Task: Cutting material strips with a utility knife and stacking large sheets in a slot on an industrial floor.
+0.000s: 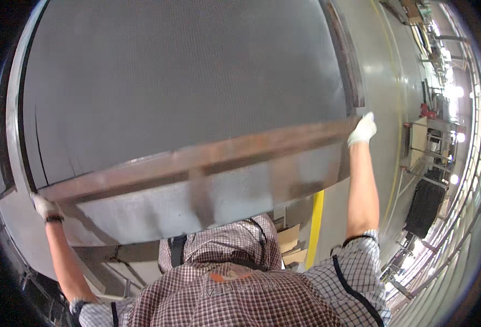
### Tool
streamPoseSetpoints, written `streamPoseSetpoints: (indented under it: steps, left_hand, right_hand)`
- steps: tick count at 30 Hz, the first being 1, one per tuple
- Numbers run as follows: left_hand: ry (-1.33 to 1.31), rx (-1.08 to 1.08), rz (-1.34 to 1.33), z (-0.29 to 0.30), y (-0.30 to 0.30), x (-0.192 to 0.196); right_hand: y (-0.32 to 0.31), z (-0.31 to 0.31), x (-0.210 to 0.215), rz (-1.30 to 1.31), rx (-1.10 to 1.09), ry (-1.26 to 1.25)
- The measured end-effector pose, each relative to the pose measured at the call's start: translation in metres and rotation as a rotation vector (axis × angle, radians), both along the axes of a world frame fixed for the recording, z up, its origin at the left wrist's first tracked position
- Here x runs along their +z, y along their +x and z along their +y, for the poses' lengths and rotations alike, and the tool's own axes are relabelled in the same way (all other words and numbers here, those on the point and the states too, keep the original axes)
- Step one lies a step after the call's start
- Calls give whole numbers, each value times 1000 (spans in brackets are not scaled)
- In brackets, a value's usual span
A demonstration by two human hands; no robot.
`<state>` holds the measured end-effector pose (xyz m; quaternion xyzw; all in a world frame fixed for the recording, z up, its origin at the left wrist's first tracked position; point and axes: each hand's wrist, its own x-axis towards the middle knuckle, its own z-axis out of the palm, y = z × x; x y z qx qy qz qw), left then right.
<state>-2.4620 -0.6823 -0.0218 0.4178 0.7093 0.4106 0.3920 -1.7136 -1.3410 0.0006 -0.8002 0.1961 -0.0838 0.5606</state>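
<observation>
A long, rusty brown metal bar [213, 154] runs across in front of me, slightly blurred. My left hand [44, 207], in a white glove, is closed on its left end. At the right end, which sits farther from me, my right hand [363, 129] grips the bar, gloved in white too. Both arms are spread wide. Beyond the bar lies a broad dark grey sheet [180, 71] with a fine texture. The bar is along the sheet's near edge; I cannot tell whether it touches it. Under the bar shows a pale metal tabletop [158, 215].
A similar brown bar [349, 60] lies along the sheet's right edge, and a light metal rail [14, 109] borders its left. Yellow floor tape [315, 226] and cardboard pieces [290, 242] are below the table. Racks [423, 147] stand off to the right.
</observation>
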Motion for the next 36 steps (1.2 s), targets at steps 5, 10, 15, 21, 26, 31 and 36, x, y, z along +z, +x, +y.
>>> streamPoseSetpoints:
  steps: [5,10,15,21,26,31,36]
  left_hand:
    - [-110,271,-93,-11,18,8]
    - [-197,143,55,-23,29,12]
    - [39,345,10,-112,-41,12]
    - [-150,524,-68,-107,-126,13]
    - [-91,474,103,-18,-69,-3]
    - [34,420,235,22,-14,-3]
    - [-142,438,36,22,-20,-8]
  right_hand:
    - [14,3,-13,-96,-86,35]
    - [43,-12,-27,85,143,-13]
    - [-2,-45,-29,-21,166,21]
    - [-43,-69,-56,254,61,-35]
    - [-6,-69,-72,277,65,10]
    - [0,-41,-60,169,28,-68]
    - [-11,-48,-48,180,94,166]
